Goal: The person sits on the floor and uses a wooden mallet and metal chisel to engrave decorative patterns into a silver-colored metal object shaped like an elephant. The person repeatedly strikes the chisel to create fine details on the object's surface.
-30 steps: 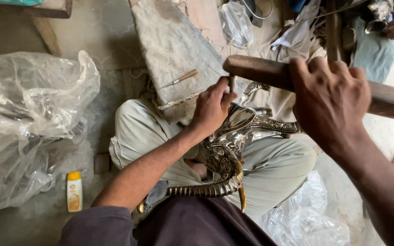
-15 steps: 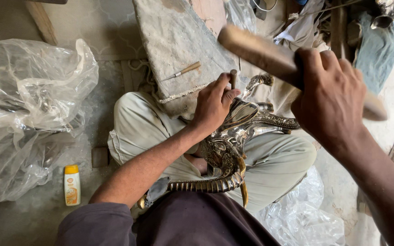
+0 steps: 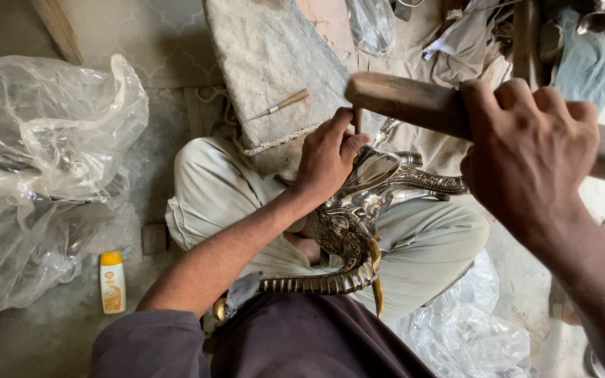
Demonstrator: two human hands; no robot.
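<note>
An ornate silver and brass metal figure [image 3: 358, 224] lies across my lap between my crossed legs. My left hand [image 3: 327, 154] pinches a thin metal punch [image 3: 357, 119] upright on the figure's shiny upper part. Gripped in my right hand [image 3: 523, 150] is a thick wooden mallet [image 3: 407, 101], its rounded end resting right over the top of the punch. The punch's tip is hidden by my fingers.
A grey stone slab [image 3: 274, 70] lies ahead of my knees with a small wooden-handled tool [image 3: 278, 106] on it. A big clear plastic bag [image 3: 36, 168] fills the left. A small yellow and white bottle [image 3: 112, 281] stands on the floor. More plastic [image 3: 456, 329] lies lower right.
The mallet was raised and tilted half a second ago; it has come down level onto the punch. My left hand stays in place on the figure.
</note>
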